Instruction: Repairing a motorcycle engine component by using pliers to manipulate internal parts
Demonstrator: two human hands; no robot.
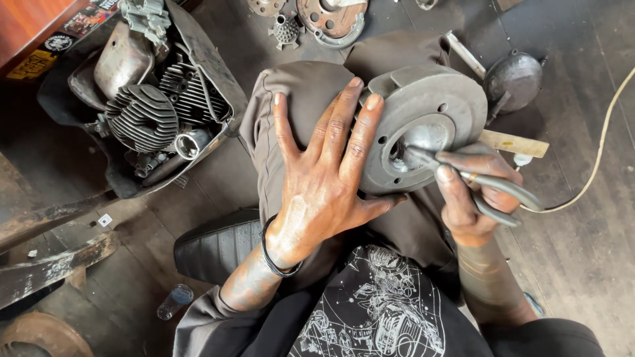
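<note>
Left hand on metal disc; right hand gripping pliers

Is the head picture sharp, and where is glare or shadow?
Head view: sharp on the left hand, the grey round metal part and the pliers in the right hand; soft daylight shine on skin and metal; left floor shadowed; edges slightly bent.
</note>
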